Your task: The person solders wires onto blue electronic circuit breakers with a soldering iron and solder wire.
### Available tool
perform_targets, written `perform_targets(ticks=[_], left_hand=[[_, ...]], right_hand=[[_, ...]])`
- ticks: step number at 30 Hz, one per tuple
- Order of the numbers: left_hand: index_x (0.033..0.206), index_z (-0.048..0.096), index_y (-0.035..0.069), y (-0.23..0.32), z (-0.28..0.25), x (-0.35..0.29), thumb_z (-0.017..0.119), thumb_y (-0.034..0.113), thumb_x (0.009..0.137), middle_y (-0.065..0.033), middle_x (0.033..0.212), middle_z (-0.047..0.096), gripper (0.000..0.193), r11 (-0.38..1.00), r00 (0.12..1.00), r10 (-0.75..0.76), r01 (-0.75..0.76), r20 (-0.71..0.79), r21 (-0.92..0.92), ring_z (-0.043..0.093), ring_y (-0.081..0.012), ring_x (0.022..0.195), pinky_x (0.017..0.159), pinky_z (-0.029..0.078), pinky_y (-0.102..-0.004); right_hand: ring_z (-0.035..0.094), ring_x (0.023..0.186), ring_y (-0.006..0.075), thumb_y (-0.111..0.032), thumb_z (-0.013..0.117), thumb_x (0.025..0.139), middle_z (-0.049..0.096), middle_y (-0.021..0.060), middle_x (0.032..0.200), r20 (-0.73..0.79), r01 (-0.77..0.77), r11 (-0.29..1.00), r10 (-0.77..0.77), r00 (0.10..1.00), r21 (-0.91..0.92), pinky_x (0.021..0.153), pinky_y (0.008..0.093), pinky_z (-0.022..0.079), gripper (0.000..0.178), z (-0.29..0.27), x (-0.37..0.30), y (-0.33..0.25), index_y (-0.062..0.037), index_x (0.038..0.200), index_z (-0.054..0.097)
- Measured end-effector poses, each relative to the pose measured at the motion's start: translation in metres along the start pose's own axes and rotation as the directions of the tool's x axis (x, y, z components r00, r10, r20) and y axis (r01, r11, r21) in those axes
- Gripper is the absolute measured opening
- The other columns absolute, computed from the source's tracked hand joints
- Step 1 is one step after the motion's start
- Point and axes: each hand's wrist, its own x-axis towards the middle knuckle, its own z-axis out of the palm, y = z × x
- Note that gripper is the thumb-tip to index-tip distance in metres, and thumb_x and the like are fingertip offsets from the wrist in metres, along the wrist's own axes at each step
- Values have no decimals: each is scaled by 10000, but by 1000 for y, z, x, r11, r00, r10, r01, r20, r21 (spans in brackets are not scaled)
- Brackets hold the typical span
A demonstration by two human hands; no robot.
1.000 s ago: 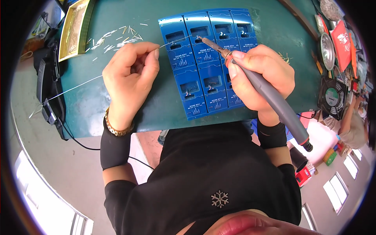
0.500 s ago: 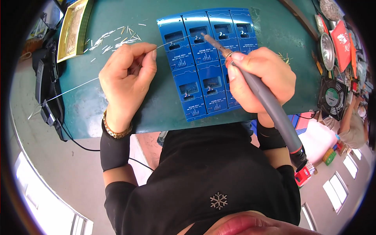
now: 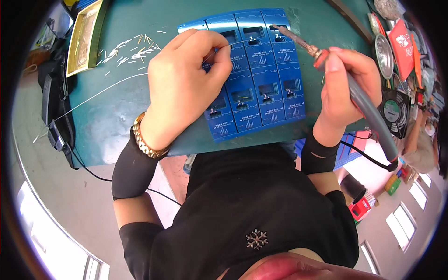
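The left hand (image 3: 186, 72) has just slid rightward and now covers part of the leftmost boards, while the right hand (image 3: 350, 88) has carried the soldering iron (image 3: 373, 114) from the second board of the top row to the last one on the right. The free end of the thin wire (image 3: 140, 74) has travelled too and now reaches the third board, so wire and iron tip stand apart over neighbouring boards; I judge that the work is between two spots rather than at one. The left grip is narrow, thumb and forefinger pinched on the wire; the right grip is wrapped around the iron near its reddish collar. The tip hangs over or rests on the cutout of that last board; I cannot tell which. The blue circuit-board panel (image 3: 267, 77) lies on the green tabletop (image 3: 116, 121) in front of the person, slightly further left in view than a second ago. It holds two rows of four boards, each visible one with a dark window, small silvery spots and white printing, and a bright glare crosses its far edge. Loose slim pieces (image 3: 123, 59) lie to its left, beside a yellowish tray (image 3: 95, 46).
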Motion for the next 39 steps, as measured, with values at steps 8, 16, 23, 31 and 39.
perform_targets(ticks=[8,16,23,31,39], left_hand=[[791,671,63,-9,6,-8,726,16,756,-36,689,625,81,994,994,-100,102,50,-28,592,-147,574,515,463,-263],[799,680,58,-8,6,-8,724,16,756,-29,684,613,75,978,979,-192,197,70,-73,561,-116,565,517,447,-244],[787,673,61,-8,6,-8,723,20,747,-30,672,602,76,984,983,-167,171,78,-45,559,-130,567,532,456,-258],[789,665,65,-10,10,-6,713,23,751,-42,673,606,74,993,990,-116,117,86,-12,585,-168,578,542,473,-274],[798,671,69,-7,7,-6,718,32,760,-33,680,622,72,997,996,-75,73,53,37,609,-156,579,538,482,-262]], right_hand=[[615,506,136,47,765,717,634,81,612,182,113,974,-77,980,-197,474,236,476,137,11,-8,8,1,746,639],[592,489,141,47,753,728,622,78,604,212,126,978,-89,973,-168,456,236,449,123,11,-10,11,1,739,640],[577,479,153,48,761,704,610,74,597,234,174,966,-127,964,-193,448,240,437,140,14,-8,8,-2,732,634],[521,446,195,28,774,655,501,55,574,357,293,923,-194,914,-249,418,279,412,170,13,-6,5,-40,708,627],[510,449,188,38,764,630,491,48,568,334,368,895,-277,901,-250,411,276,395,193,14,-11,7,-30,774,654]])
